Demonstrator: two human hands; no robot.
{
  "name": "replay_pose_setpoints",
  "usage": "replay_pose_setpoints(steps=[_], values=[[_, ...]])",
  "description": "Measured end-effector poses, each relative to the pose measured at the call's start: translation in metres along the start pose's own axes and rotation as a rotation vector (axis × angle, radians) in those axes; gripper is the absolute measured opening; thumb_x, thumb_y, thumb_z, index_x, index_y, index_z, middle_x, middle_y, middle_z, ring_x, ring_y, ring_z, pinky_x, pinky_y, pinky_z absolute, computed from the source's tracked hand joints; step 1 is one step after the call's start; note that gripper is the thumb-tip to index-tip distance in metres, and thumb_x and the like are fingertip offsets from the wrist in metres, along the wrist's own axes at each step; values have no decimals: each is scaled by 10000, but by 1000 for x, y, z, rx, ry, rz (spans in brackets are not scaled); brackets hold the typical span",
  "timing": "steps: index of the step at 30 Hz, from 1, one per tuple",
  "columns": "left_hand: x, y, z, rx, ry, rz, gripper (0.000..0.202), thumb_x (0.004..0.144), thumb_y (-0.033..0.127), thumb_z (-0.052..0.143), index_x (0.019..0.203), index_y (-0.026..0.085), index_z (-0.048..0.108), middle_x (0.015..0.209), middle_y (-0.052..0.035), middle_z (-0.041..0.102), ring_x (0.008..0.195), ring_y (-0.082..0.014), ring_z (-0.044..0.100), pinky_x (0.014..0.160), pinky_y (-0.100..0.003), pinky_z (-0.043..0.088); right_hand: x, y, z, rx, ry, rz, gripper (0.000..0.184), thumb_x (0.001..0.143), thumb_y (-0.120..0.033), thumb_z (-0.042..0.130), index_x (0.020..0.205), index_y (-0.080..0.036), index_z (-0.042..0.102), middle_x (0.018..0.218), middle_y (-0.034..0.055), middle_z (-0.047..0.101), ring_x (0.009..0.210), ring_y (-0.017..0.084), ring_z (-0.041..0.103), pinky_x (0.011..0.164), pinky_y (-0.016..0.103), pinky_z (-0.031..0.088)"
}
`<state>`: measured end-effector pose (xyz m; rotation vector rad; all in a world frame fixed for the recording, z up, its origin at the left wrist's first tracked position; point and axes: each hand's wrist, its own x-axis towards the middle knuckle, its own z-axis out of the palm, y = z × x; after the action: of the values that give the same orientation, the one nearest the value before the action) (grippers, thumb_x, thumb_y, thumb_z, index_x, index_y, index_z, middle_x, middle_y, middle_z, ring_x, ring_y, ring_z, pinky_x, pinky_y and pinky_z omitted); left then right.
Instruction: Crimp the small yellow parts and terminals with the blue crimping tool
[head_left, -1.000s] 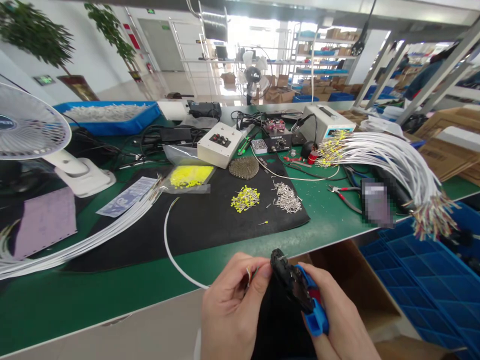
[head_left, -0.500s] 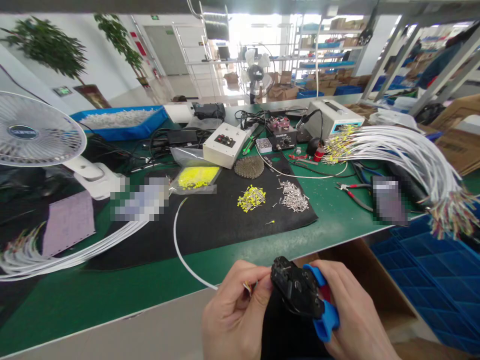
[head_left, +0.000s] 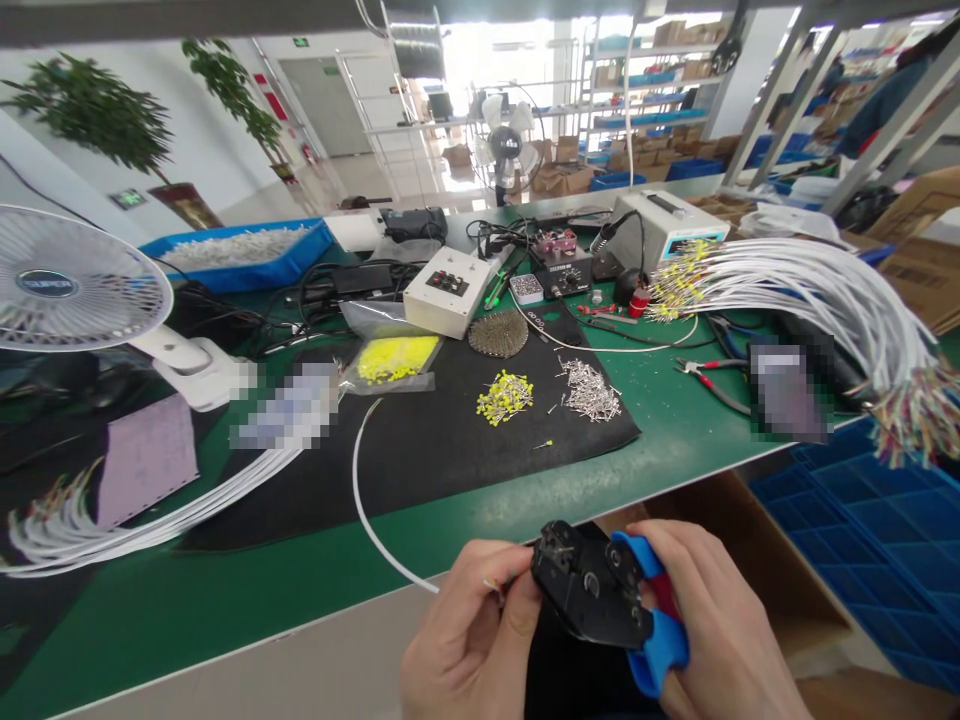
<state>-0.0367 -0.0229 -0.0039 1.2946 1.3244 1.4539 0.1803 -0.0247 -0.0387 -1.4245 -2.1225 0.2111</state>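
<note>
My right hand (head_left: pixel 716 610) is wrapped round the blue handles of a crimping tool (head_left: pixel 592 590), whose black jaws point left. My left hand (head_left: pixel 476 625) pinches the thin coloured wires (head_left: pixel 493 586) at the end of a white cable (head_left: pixel 382 540), its fingertips against the jaws. What sits inside the jaws is hidden. The cable's other end curves up onto a black mat (head_left: pixel 442 450). On that mat lie a pile of yellow-ended ferrules (head_left: pixel 505 397), a pile of bare metal pins (head_left: pixel 591 390) and one loose yellow ferrule (head_left: pixel 545 444).
A bundle of white cables (head_left: pixel 810 265) with yellow tips lies at the right, near red-handled cutters (head_left: pixel 712 385). More white cables (head_left: pixel 202 515) lie at the left beside a white fan (head_left: pixel 82 285). A bag of yellow pieces (head_left: pixel 394 358) and a white control box (head_left: pixel 448 290) stand further back.
The crimping tool has turned slightly, showing more of its black side, and its handles have shifted a little right. My left hand keeps its pinch at the jaws. The view has tilted slightly.
</note>
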Motion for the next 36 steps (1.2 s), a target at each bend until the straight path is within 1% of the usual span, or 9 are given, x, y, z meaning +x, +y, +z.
replay_pose_setpoints(steps=[3, 6, 8, 11, 16, 21, 25, 30, 36], values=[[-3, -1, 2, -32, 88, -26, 50, 930, 206, 734, 959, 226, 770, 942, -29, 702, 823, -136, 667, 742, -186, 543, 2, -3, 0, -20, 16, -35, 636, 751, -81, 557, 1379, -154, 488, 1229, 171, 602, 1117, 323, 569, 917, 495, 553], [-4, -1, 4, -37, 69, -15, 79, 924, 183, 735, 972, 228, 778, 917, -31, 697, 806, -146, 661, 727, -204, 542, 3, -5, 1, -27, 35, -47, 550, 816, -91, 538, 1361, -150, 497, 1202, 168, 607, 1094, 311, 573, 901, 479, 553], [-4, 0, 5, -49, 68, -4, 98, 923, 171, 732, 973, 240, 780, 894, -22, 688, 799, -141, 653, 722, -201, 535, 3, -5, 2, -16, 20, -40, 551, 823, -82, 534, 1369, -151, 493, 1219, 167, 603, 1111, 307, 573, 917, 475, 549], [-4, 2, 8, -76, 133, -6, 100, 932, 172, 723, 970, 245, 779, 885, -12, 676, 791, -121, 640, 721, -178, 515, 1, -6, 5, 5, -12, -24, 586, 802, -68, 537, 1380, -153, 488, 1234, 165, 600, 1120, 301, 580, 928, 466, 549], [-3, 3, 5, 37, 76, 79, 141, 940, 140, 706, 1013, 236, 779, 879, -16, 683, 763, -123, 663, 685, -182, 526, 3, -9, 5, 42, -21, -27, 562, 800, -98, 533, 1358, -151, 490, 1189, 166, 615, 1059, 296, 622, 860, 451, 586], [-3, 6, 1, 171, 104, 150, 245, 941, 104, 700, 1105, 275, 761, 894, 17, 678, 751, -96, 656, 672, -160, 511, 3, -12, 7, 127, -96, 7, 584, 822, -96, 512, 1398, -169, 457, 1210, 163, 620, 1068, 289, 648, 871, 458, 600], [-3, 9, 0, 230, 74, 196, 236, 956, 92, 676, 1083, 277, 748, 918, 29, 679, 768, -84, 656, 673, -151, 514, 0, -12, 10, 156, -108, 5, 582, 813, -109, 506, 1387, -186, 447, 1189, 160, 627, 1050, 299, 661, 846, 453, 609], [-3, 12, 2, 230, 113, 174, 203, 967, 104, 675, 1041, 273, 760, 915, 36, 675, 771, -66, 641, 689, -138, 487, 0, -12, 13, 179, -131, -14, 536, 845, -126, 492, 1374, -192, 430, 1146, 146, 633, 1014, 282, 675, 831, 428, 607], [-5, 14, 7, 200, 144, 141, 182, 960, 128, 694, 1042, 264, 781, 880, 31, 679, 746, -81, 639, 682, -165, 480, 1, -13, 13, 220, -132, -15, 467, 913, -157, 457, 1376, -201, 422, 1136, 134, 619, 1011, 265, 676, 826, 399, 591]])
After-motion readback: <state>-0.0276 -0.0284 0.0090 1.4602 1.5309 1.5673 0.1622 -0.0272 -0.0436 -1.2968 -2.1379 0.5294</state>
